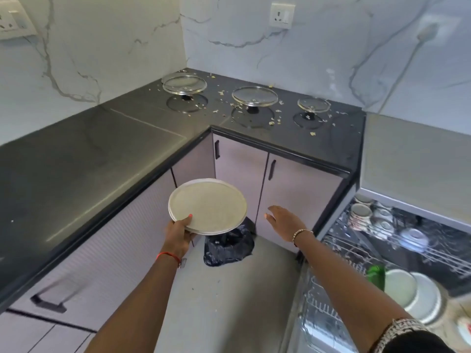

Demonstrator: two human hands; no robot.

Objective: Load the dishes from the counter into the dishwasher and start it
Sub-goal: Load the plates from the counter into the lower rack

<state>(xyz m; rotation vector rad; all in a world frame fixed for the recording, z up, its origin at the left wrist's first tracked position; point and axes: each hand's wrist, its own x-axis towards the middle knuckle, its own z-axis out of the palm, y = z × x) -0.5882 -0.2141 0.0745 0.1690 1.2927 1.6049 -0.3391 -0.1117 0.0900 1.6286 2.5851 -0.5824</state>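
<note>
My left hand (178,231) grips the near edge of a small stack of round pale plates (207,205), held roughly level above the floor in front of the corner cabinets. My right hand (283,220) hovers to the right of the plates with fingers straight, holding nothing. On the dark counter (76,159) stand three glass lids upside down on their knobs: a large lid (184,84), a middle lid (254,96) and a small lid (314,105), with food crumbs scattered round them. The open dishwasher (382,250) is at the right, its racks holding cups, bowls and plates.
A bin lined with a black bag (228,244) stands on the floor right under the plates. Cabinet doors with black handles (271,169) close the corner. A green item (376,275) and white plates (418,291) sit in the dishwasher's lower rack.
</note>
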